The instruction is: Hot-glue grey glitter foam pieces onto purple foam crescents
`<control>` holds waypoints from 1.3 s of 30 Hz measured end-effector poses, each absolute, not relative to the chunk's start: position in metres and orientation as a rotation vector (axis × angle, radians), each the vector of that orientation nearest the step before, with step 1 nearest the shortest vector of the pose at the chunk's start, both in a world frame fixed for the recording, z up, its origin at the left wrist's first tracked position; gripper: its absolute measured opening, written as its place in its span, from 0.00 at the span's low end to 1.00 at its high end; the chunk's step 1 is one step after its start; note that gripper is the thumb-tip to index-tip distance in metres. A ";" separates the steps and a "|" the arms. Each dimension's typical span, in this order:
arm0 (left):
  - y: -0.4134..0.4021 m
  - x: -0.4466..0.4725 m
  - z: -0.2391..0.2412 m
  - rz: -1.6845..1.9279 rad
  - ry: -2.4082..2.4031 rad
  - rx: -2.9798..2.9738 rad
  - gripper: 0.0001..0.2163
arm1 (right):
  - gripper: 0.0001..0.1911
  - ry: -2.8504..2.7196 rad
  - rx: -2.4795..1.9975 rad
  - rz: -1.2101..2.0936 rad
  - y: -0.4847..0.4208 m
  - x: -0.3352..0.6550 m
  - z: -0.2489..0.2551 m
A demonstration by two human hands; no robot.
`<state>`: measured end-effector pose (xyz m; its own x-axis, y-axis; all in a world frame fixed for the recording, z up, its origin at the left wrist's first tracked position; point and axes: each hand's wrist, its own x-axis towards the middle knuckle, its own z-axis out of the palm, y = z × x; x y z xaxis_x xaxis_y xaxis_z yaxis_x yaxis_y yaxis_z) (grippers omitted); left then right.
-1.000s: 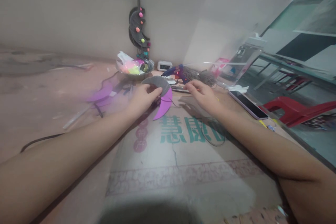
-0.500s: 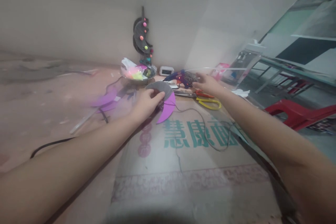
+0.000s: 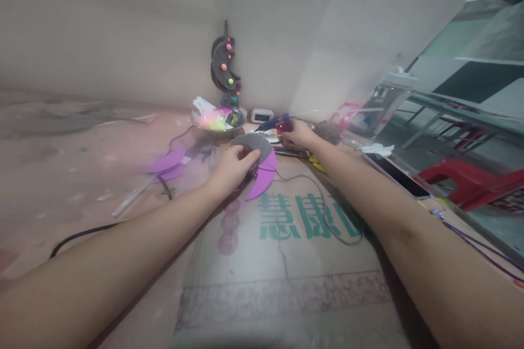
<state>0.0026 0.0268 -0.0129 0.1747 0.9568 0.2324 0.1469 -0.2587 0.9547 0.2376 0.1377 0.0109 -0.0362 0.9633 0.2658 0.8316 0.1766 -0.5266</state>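
Note:
My left hand pinches a crescent-shaped purple cutout whose upper part is wrapped in grey yarn. From it a strand of grey yarn trails to the right across the cardboard. My right hand is closed around the handle of a dark blue glue gun with a small red light; the fingers partly hide it. Beneath that hand lie scissors, with the yellow handle mostly behind my forearm. A ball of grey yarn sits just beyond my right wrist.
A printed cardboard sheet covers the table in front. Behind stand a bowl of colourful bits, a small white clock and a decorated grey crescent. Purple pieces lie left, a phone right, a red chair beyond.
My right hand has moved left from beside the yarn ball and closed on the glue gun. My left hand keeps its hold on the crescent. The view has shifted slightly.

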 end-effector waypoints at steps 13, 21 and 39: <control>0.027 0.002 -0.012 1.186 1.019 1.580 0.15 | 0.19 -1.652 -1.646 0.278 0.063 0.255 0.045; 0.023 0.003 -0.006 1.174 1.046 1.601 0.14 | 0.08 -1.796 -1.406 0.480 -0.019 0.236 0.039; 0.022 0.003 -0.005 1.170 1.076 1.598 0.11 | 0.12 -1.869 -1.578 0.420 -0.042 0.228 0.015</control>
<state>0.0028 0.0219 -0.0047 0.1887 0.9547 0.2300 0.1491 -0.2594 0.9542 0.2284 -0.0423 0.0154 -0.0662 0.9609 0.2690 0.7534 0.2249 -0.6179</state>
